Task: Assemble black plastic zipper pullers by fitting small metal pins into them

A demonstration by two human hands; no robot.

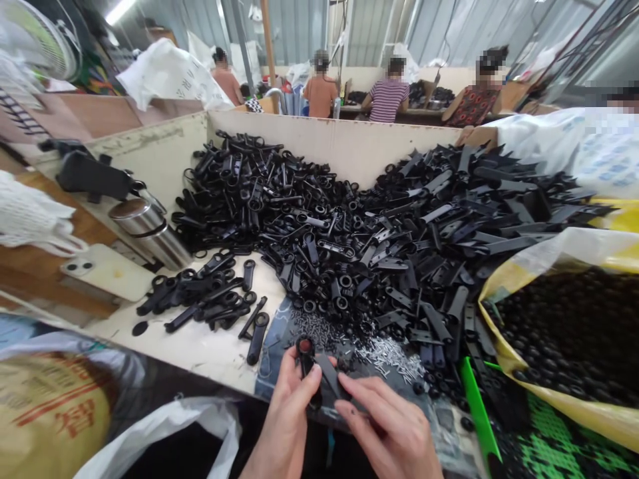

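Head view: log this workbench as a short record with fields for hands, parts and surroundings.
Left hand: holds a black plastic part
Right hand: touches a flat black piece
Main heap: black plastic parts
Beside hands: small silver pins
Right side: bag of round black pieces
Left side: steel flask, phone
Background: co-workers

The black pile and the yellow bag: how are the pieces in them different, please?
The black pile has long, flat pieces with ring ends; the yellow bag has small round pieces. The pile's pieces are bigger than the bag's. The pile lies loose in an open bin, while the bag wraps around its pieces. Both hold black pieces.
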